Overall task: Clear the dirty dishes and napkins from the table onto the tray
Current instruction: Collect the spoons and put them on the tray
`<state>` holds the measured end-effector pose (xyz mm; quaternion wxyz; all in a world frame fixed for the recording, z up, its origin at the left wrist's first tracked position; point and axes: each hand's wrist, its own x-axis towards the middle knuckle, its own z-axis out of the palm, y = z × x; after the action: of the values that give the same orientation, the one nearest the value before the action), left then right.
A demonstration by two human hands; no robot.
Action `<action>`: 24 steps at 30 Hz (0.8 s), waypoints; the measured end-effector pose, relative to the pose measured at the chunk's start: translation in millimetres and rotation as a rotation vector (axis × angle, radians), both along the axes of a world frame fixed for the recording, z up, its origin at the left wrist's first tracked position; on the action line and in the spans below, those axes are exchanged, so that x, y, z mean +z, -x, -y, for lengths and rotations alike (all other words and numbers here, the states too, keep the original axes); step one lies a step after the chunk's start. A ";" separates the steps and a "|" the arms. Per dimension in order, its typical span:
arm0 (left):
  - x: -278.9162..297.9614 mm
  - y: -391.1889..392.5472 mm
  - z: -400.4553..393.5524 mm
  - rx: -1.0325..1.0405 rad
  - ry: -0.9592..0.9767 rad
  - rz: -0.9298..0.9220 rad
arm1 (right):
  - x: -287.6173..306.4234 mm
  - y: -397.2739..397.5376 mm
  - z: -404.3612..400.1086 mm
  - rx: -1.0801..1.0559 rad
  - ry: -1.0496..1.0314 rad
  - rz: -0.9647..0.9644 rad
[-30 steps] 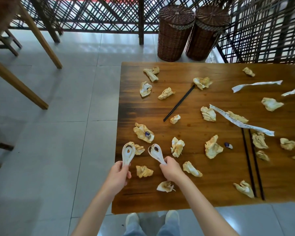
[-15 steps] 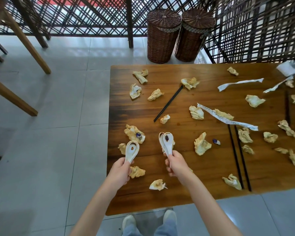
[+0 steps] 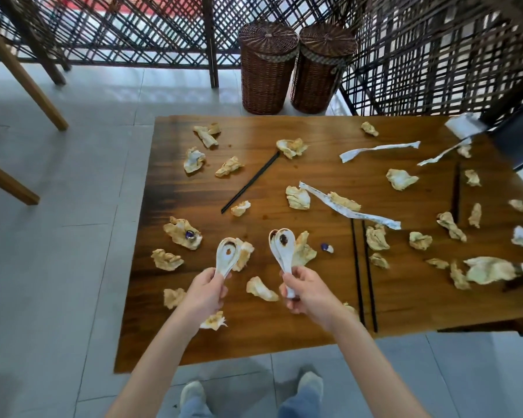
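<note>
1. Far left: pale wooden chair legs [image 3: 27, 82] stand on the grey tile floor [image 3: 58, 236], well apart from the table [image 3: 284, 336].
2. Left part of the table: crumpled, stained napkins [image 3: 181, 232] lie scattered; one of them carries a small blue scrap.
3. Your left hand [image 3: 206, 292] is curled round the handle of a white spoon [image 3: 228, 257], bowl pointing away from you, brown residue inside. It is held above the near left part of the table.
4. A single black chopstick [image 3: 249, 182] lies diagonally further back, its far tip at a crumpled napkin.
5. Your right hand [image 3: 307, 294] grips the handles of two stacked white spoons [image 3: 281, 248], bowls up and away, dark smear in the top one. They hang over the table, just right of the left spoon.
6. Beyond the table's far edge stand two lidded wicker baskets [image 3: 296, 67] against a dark lattice screen [image 3: 435, 49].
7. Right of your right hand: a pair of black chopsticks [image 3: 363, 273] lies parallel, running near to far. White paper strips [image 3: 349, 206] lie across the middle and far right.
8. More crumpled napkins cover the right side.
</note>
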<state>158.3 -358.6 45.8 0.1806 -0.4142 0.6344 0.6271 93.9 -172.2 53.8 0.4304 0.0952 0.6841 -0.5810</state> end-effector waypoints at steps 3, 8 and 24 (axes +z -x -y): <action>-2.5 5.4 -35.4 0.033 -0.013 -0.047 | 2.2 8.9 -30.1 0.012 -0.015 -0.031; -10.2 16.5 -99.0 0.116 0.026 -0.065 | 1.7 25.8 -75.0 0.035 -0.081 -0.006; 4.5 85.7 -201.8 0.037 0.012 -0.113 | 16.1 84.7 -187.3 -0.108 -0.051 -0.048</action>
<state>72.6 -156.7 50.3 0.1304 -0.3912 0.6394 0.6490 9.2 15.1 69.9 0.3794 0.1289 0.7027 -0.5879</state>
